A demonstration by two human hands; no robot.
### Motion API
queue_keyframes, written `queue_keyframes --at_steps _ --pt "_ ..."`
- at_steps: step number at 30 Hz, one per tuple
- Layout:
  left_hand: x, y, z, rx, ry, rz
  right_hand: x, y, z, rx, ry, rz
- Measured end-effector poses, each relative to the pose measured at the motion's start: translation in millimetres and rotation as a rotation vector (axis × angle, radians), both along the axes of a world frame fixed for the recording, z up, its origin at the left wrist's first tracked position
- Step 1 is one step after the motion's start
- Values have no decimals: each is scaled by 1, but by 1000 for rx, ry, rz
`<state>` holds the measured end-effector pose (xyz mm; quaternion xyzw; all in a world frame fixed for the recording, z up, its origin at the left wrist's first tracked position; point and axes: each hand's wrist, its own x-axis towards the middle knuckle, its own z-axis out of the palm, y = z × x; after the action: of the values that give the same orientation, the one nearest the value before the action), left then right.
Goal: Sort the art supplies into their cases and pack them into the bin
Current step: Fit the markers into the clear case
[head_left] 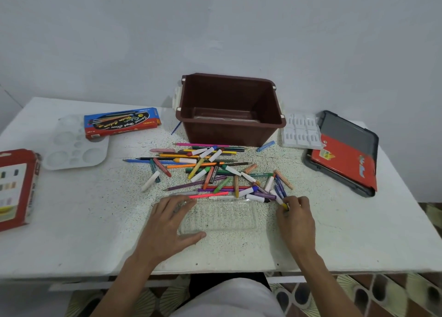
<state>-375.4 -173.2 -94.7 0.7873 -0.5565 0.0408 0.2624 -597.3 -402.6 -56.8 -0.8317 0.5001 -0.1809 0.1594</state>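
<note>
the white marker with a yellow end (282,203) lies at the near right corner of the loose pile (210,171) of markers, coloured pencils and crayons, in the middle of the bench (83,233); the right hand (295,217) has it, grip closed, fingertips curled in and pinching the marker's near end; whether a second marker is caught in the same pinch i cannot tell; just beside it, nearer the person, sits the clear plastic tray (222,217), ribbed and apparently empty; the left hand (167,223) rests on the tray's left end, grip open, fingers spread and nearly straight, thumb along the near edge, holding nothing.

the step looks like lifting that marker clear and laying it into a groove of the tray; to do it well, draw it out along its own length so the blue and purple markers lying against it do not roll off with it, keep the left hand pressing the light tray flat, and lay the marker parallel to the ribs; sorting seems barely begun.

beyond the pile stands the brown bin (227,132), open; something pale and flat may lie on its floor; a blue crayon (265,146) lies just by its right corner; to the left are a blue and red pencil box (122,122), a white paint palette (71,149) and a red box (16,187) at the bench edge; to the right a white moulded insert (301,131) and a dark grey case (351,132) under a red card; the tangle of crossed pencils is the main hindrance; the way to the tray is open.
</note>
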Motion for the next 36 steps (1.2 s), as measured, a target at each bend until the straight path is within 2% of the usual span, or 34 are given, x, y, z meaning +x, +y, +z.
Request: queue_keyframes --at_steps 11,19,24,31,36 --pt "-1 0 3 26 21 15 9 3 35 54 -317 35" --pt "0 0 3 32 18 20 14 13 59 238 -470 150" --pt "-1 0 4 23 13 18 11 15 58 300 -418 293" --pt "-1 0 4 24 22 20 13 5 47 361 -169 468" --pt "-2 0 3 36 23 27 22 6 40 343 -73 531"
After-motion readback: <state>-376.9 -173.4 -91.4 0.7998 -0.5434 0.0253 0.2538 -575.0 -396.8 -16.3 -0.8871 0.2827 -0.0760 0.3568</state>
